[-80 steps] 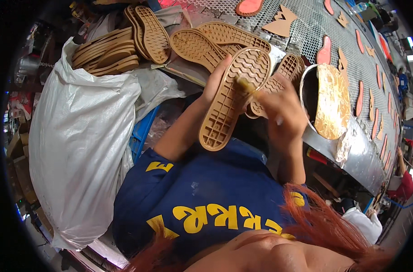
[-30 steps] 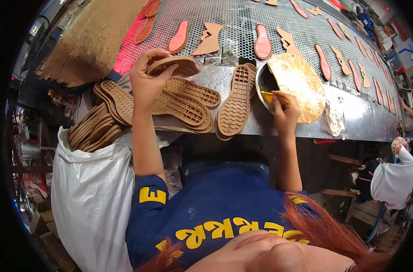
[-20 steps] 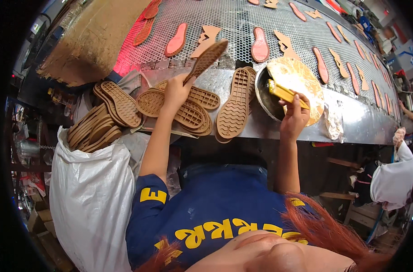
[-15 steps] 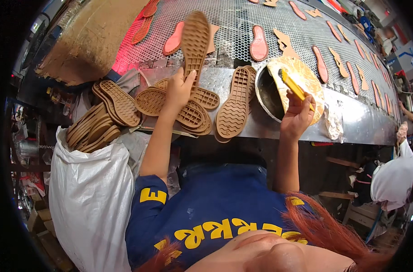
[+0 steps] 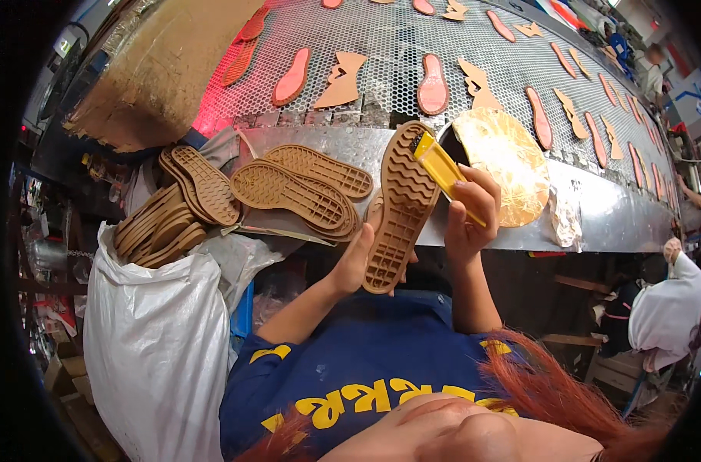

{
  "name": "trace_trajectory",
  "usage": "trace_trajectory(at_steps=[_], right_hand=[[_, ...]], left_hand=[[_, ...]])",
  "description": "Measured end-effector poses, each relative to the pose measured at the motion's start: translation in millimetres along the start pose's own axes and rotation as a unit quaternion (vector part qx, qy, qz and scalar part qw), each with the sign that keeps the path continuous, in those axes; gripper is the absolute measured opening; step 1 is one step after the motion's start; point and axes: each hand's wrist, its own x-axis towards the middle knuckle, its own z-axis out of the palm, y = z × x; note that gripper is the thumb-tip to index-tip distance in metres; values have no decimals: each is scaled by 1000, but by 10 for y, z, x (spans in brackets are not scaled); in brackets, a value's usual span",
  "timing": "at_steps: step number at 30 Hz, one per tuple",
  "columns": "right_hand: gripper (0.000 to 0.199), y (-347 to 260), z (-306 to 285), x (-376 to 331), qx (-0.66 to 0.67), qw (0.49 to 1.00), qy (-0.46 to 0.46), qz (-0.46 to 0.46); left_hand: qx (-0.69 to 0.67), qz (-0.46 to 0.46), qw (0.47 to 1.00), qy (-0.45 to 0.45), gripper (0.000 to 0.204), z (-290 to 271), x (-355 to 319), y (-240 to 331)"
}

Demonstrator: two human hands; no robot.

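My left hand grips a brown, wavy-treaded shoe sole from its left edge and underside, tilted with its tread facing up. In my right hand is a brush with a flat yellow handle, gripped between fingers and thumb. Its dark bristles are at the far end of the sole; whether they touch it I cannot tell. Behind the brush, a round, pale yellow, crusted lid hides most of a pot. To the left, several brown soles lie stacked on the metal ledge.
A white sack full of brown soles stands at left. Beyond the metal ledge, a mesh conveyor carries pink insoles and tan cut-out pieces. A cardboard box sits far left; another person's hand shows at right.
My left hand has come down and nearer, with a sole now under the brush. The brush has moved left from above the pot. The soles left of the pot no longer show on the ledge.
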Motion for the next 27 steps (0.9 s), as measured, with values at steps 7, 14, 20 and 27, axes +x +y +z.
trace_trajectory(at_steps=[7,14,20,27], right_hand=[[27,-42,6,16,-36,999,-12,-14],[22,-34,-49,6,-3,998,-51,-20],[18,-112,-134,-95,115,984,-134,38],[19,-257,-200,-204,124,974,-187,22]], left_hand=[[23,-5,1000,-7,82,101,-86,8],[83,30,996,32,87,113,-96,1],[64,3,998,17,96,30,-94,106],[-18,-36,998,54,91,28,-59,254]])
